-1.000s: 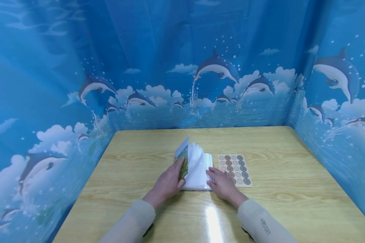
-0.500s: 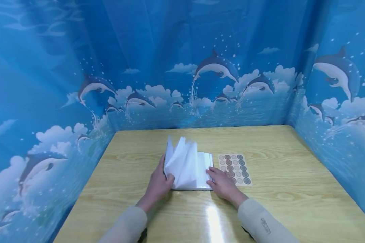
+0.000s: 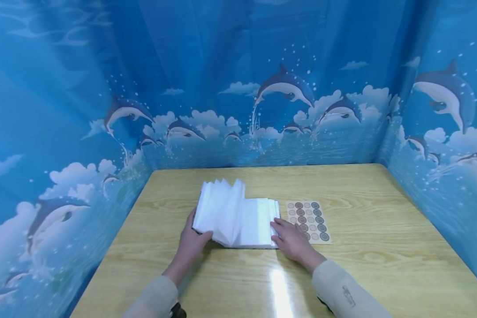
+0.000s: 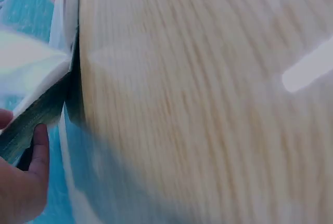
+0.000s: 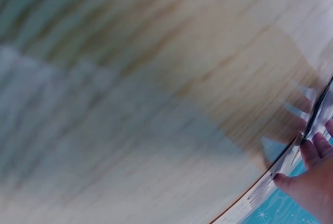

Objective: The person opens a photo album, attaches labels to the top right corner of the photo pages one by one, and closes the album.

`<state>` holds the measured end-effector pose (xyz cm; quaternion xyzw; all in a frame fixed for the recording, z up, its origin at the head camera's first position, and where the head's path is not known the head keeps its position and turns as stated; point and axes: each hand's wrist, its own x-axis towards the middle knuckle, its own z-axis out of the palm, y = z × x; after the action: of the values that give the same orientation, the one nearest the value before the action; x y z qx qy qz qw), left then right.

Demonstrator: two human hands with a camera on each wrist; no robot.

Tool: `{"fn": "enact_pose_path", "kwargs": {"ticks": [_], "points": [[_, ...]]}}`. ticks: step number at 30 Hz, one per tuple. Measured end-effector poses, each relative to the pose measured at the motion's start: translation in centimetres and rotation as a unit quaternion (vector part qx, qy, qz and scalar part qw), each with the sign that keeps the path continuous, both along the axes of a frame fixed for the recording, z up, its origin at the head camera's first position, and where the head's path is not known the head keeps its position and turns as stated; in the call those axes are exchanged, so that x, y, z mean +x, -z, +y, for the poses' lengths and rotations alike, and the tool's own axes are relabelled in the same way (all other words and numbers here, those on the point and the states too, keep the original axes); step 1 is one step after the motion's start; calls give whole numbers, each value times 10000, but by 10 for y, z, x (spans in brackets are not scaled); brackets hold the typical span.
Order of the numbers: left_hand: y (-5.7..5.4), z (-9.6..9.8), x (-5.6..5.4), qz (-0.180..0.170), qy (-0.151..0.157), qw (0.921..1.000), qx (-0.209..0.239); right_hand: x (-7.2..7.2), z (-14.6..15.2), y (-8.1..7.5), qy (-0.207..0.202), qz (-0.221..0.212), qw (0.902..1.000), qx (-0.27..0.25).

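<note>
An album (image 3: 256,223) with white, glossy pages lies spread in the middle of the table. Its left cover and a fanned bunch of pages stand tilted up off the table. My left hand (image 3: 191,240) grips that raised side, thumb over the pages and fingers behind the cover. The left wrist view catches the cover's dark green outside (image 4: 36,112) between thumb and fingers. My right hand (image 3: 292,240) rests on the album's right edge with fingers extended. In the right wrist view, the right hand's fingertips (image 5: 308,154) touch the album's edge.
A beige sheet with rows of round coin-like prints (image 3: 313,216) lies just right of the album, partly under the right hand. The wood-grain table (image 3: 381,247) is bordered by blue dolphin-print curtains (image 3: 206,88) at the back and sides.
My left hand has moved left, swinging the album's cover and a fan of pages over to the left. It has gone from the cover's front to gripping its edge. My right hand has stayed put.
</note>
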<state>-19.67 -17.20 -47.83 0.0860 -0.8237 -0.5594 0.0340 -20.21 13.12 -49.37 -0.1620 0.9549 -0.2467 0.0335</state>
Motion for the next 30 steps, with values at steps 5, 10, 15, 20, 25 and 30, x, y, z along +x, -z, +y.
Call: {"fn": "enact_pose_path", "kwargs": {"ticks": [5, 10, 15, 20, 25, 30], "points": [[5, -13, -1, -498, -379, 9964, 575, 0, 0, 1, -2, 54, 10000, 13], [0, -19, -2, -704, -511, 9912, 997, -1, -1, 2, 47, 35, 10000, 11], [-6, -22, -1, -530, -637, 9962, 250, -2, -1, 4, 60, 14, 10000, 5], [-3, -16, -4, -43, -455, 9941, -986, -2, 0, 3, -22, 80, 10000, 19], [-5, 13, -11, 760, 604, 9726, -2111, -2, 0, 3, -45, 121, 9999, 47], [-6, 49, -13, 358, 1805, 9287, -3218, -2, -1, 4, -68, 91, 9999, 72]]}}
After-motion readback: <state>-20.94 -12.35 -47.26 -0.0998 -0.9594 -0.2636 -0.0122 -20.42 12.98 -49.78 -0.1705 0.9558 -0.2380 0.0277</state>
